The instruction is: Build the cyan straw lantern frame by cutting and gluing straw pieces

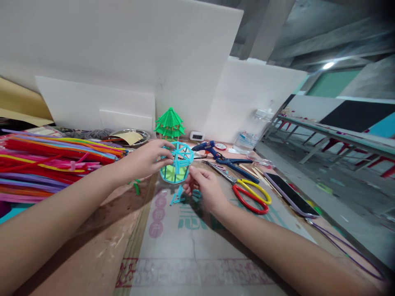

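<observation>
A small round frame (175, 177) of light-blue strips stands on the printed sheet, with a spoked top ring and a pale green inside. My left hand (151, 159) grips its upper left rim with the fingertips. At its lower right side is my right hand (206, 186), fingers curled and thumb tip against or very near the frame; whatever they pinch is hidden. Short blue cut pieces (177, 196) lie just in front of the frame. Behind it rises a green cone-shaped roof (170, 123) on brown posts.
Scissors (251, 193) with red and yellow handles lie at right, near pliers (240, 166), a blue glue gun (205, 146) and a phone (290, 195). Colourful pipe cleaners (55, 164) are heaped at left. A clear bottle (254, 131) and small clock (197, 136) stand behind.
</observation>
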Demonstrator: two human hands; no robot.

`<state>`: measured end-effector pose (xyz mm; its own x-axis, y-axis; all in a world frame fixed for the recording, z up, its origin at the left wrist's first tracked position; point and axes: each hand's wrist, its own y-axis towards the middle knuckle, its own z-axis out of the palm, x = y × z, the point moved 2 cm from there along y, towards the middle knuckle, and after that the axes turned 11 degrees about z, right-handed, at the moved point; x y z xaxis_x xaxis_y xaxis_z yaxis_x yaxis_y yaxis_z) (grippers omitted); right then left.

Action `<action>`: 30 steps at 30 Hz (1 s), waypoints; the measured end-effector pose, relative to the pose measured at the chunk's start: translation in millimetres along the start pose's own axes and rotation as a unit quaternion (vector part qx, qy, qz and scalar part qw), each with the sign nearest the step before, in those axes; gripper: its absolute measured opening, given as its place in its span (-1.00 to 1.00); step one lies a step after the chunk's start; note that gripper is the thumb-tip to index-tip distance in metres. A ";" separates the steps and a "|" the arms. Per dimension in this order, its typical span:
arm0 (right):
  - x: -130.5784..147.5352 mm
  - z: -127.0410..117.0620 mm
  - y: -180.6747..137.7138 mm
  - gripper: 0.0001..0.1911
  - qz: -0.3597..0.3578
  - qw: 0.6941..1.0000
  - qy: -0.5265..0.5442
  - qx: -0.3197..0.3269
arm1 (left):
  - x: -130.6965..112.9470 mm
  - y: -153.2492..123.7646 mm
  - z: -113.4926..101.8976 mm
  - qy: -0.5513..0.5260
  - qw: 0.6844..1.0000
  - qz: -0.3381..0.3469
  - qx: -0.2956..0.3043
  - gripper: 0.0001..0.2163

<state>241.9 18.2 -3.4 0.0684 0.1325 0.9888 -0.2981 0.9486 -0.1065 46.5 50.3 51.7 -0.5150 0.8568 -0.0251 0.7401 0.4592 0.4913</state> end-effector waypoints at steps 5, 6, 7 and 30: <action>33.4 -17.2 5.0 -0.64 -0.054 0.988 -0.144 0.029 | 10.1 -3.4 1.9 -0.034 0.999 -0.006 -0.004 -0.76; 39.4 -21.8 6.3 -0.66 -0.056 0.981 -0.181 0.030 | 10.9 -3.5 2.1 -0.041 0.999 -0.005 -0.010 -0.77; 44.6 -26.3 7.3 -0.68 -0.055 0.974 -0.218 0.031 | 11.4 -3.5 2.2 -0.048 0.999 -0.004 -0.016 -0.77; 39.1 -14.0 -9.3 -0.45 -0.328 0.723 -0.606 -0.043 | -2.2 1.6 0.2 0.051 0.998 -0.012 -0.040 -0.78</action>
<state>260.7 18.5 34.8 -0.7328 -0.6539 0.1882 -0.5162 0.7144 0.4724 48.9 49.2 52.3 -0.5758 0.8162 0.0484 0.6923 0.4552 0.5599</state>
